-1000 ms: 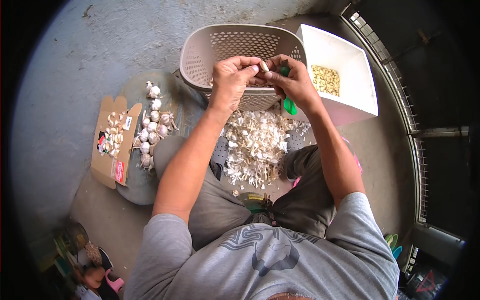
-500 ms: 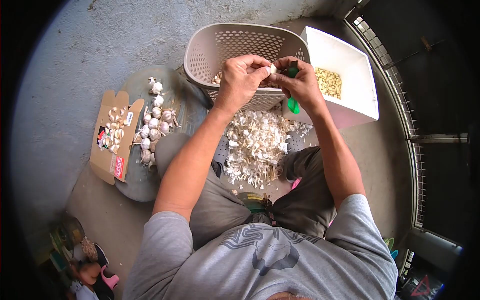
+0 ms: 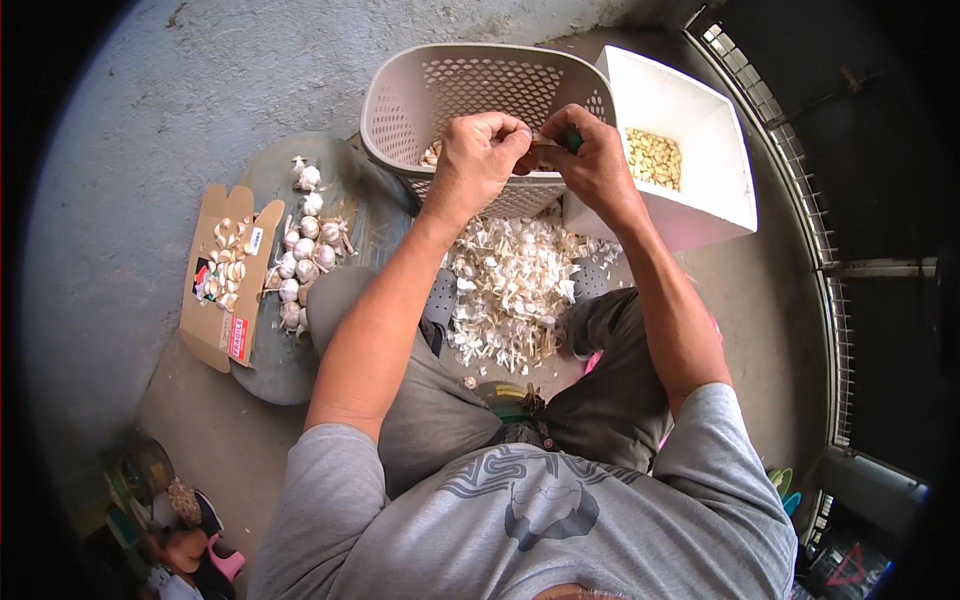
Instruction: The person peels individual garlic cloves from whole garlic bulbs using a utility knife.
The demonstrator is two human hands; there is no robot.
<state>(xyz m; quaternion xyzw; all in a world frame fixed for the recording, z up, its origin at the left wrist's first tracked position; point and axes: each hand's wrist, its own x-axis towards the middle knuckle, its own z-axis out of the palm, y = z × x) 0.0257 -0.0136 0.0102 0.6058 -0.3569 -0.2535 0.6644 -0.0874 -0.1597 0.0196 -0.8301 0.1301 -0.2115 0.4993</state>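
Note:
Over the near rim of the grey-brown perforated basket, my left hand pinches a garlic clove, now mostly hidden by the fingertips. Its fingertips almost meet those of my right hand, which is closed around a small knife with a green handle; the blade cannot be made out. Unpeeled garlic cloves show inside the basket behind my left hand. Beneath the hands, a heap of papery garlic skins covers the floor between my feet.
To the right, a white foam box holds peeled cloves. At left, a round stool carries whole garlic bulbs and a cardboard box with cloves. A wire-mesh gate borders the right side.
My right hand has turned, so the green handle hanging below it is no longer visible. The pale clove between my fingertips has become hidden.

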